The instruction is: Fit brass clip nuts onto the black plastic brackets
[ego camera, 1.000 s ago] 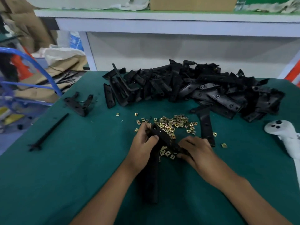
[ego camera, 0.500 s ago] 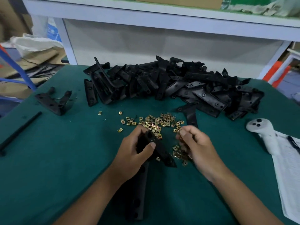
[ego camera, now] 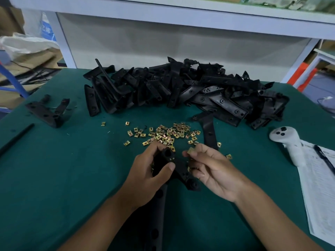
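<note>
At the far left of the green table (ego camera: pixel 54 178) a thin black rod (ego camera: pixel 16 137) lies near the edge, and beside it a small group of black brackets (ego camera: pixel 48 113) sits apart from the rest; whether these already carry nuts is too small to tell. Further right, the left hand (ego camera: pixel 150 180) has its grip wrapped round the bracket being worked on (ego camera: pixel 174 165), thumb across its face, holding it just above the table. Beyond it the loose brass clip nuts (ego camera: pixel 166 134) lie scattered, still plentiful. The right hand (ego camera: pixel 210 169) holds its grip narrow, pinching one clip nut (ego camera: pixel 190 151) between thumb and fingertip, just beside the bracket's upper end but not yet on it. Behind, the big heap of brackets (ego camera: pixel 190 93) suggests most of the job remains. At the far right lie a white controller (ego camera: pixel 288 142) and papers (ego camera: pixel 322 187).
</note>
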The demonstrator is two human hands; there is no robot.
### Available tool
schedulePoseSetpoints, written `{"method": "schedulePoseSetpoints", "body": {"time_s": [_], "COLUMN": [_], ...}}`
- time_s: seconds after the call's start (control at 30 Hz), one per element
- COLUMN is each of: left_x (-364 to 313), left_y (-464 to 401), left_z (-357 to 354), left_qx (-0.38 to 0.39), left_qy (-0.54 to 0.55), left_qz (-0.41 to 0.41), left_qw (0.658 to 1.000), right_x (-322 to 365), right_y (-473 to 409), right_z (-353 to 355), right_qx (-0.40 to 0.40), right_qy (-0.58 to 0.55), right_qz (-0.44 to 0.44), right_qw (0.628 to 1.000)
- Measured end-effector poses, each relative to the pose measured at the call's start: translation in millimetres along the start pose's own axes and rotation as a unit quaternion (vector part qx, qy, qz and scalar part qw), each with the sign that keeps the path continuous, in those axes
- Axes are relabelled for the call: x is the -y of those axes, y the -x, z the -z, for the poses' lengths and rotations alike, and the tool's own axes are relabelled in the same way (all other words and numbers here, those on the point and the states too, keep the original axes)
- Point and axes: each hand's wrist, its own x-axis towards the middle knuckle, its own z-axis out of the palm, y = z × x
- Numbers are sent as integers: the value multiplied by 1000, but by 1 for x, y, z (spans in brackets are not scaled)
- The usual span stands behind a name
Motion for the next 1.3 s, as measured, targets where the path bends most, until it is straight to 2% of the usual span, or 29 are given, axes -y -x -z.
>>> {"method": "schedulePoseSetpoints", "body": {"time_s": [0.33,0.57,0.73,0.87,1.07,1.3], "left_x": [-1,2,3,4,5,5], "left_y": [3,5,4,5,4,3], "left_z": [-3,-7,-7,-8,-7,-8], "left_qx": [35,78,71,66,61,53], "left_qy": [36,-30,-48,-55,-55,-71], "left_qz": [21,20,18,27,27,25], "left_qw": [999,996,996,996,996,996], "right_x": [1,-2,-4,-2,-1,-2], "right_y": [4,8,9,11,11,11], "right_z": [-3,-12,-15,-16,-14,-11], "right_qx": [9,-20,-15,-22,-58,-58], "right_qy": [52,71,44,62,173,223], "right_qz": [41,15,-9,7,72,84], "right_qw": [998,997,999,998,981,969]}}
